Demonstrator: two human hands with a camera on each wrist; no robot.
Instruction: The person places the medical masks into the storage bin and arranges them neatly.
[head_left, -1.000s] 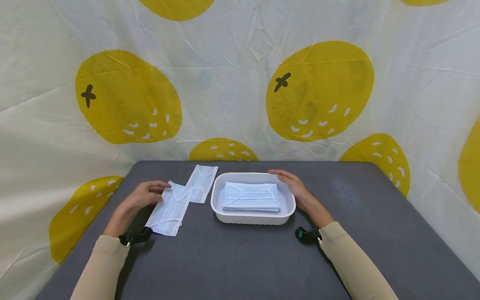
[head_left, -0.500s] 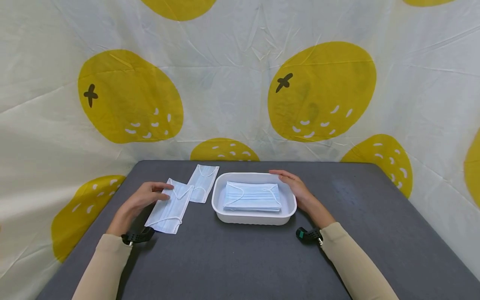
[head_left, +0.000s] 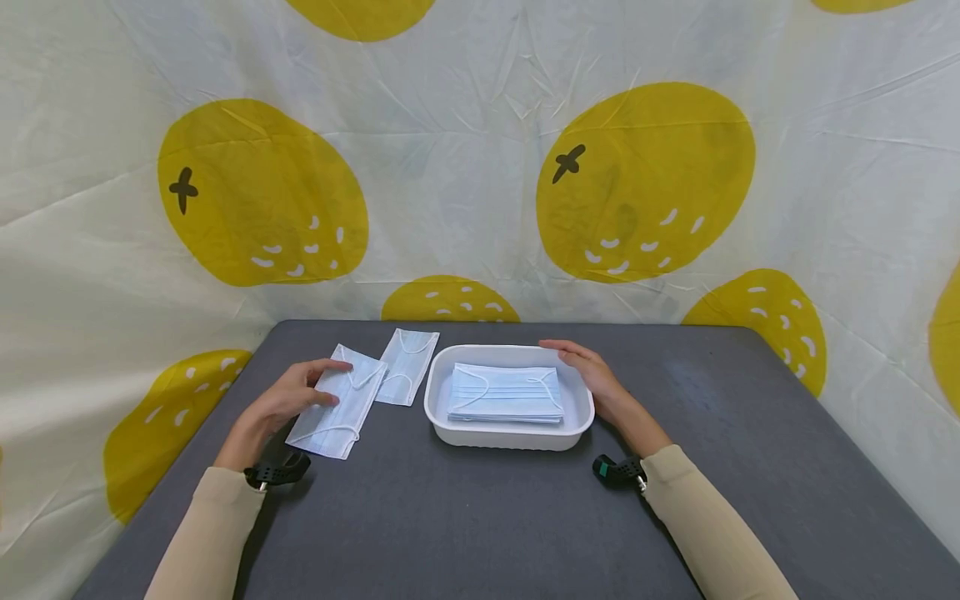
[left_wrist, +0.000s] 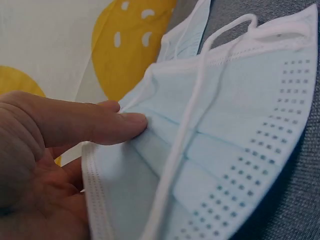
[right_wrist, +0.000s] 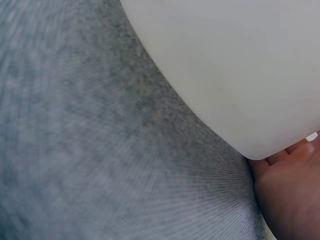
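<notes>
In the head view, my left hand (head_left: pixel 288 400) pinches a light blue disposable face mask (head_left: pixel 341 417) by its left long edge. The left wrist view shows the thumb (left_wrist: pixel 120 127) on the mask's pleated face, with other fingers behind it; the mask bends and a white ear loop crosses it. My right hand (head_left: pixel 596 383) rests against the right side and back right corner of a white plastic tub (head_left: pixel 510 437), its visible fingers fairly straight. Inside the tub lies a neat stack of blue face masks (head_left: pixel 506 392). The right wrist view shows the palm beside the tub wall (right_wrist: pixel 240 75).
Behind the held mask, another face mask (head_left: pixel 408 362) lies slanted on the dark grey table (head_left: pixel 480 517), left of the tub. A white curtain (head_left: pixel 450 167) with yellow fruit prints hangs along the far table edge.
The left thumb has come down onto the mask, and the mask's near end has lifted and moved slightly away from me. The right hand and tub stay in place.
</notes>
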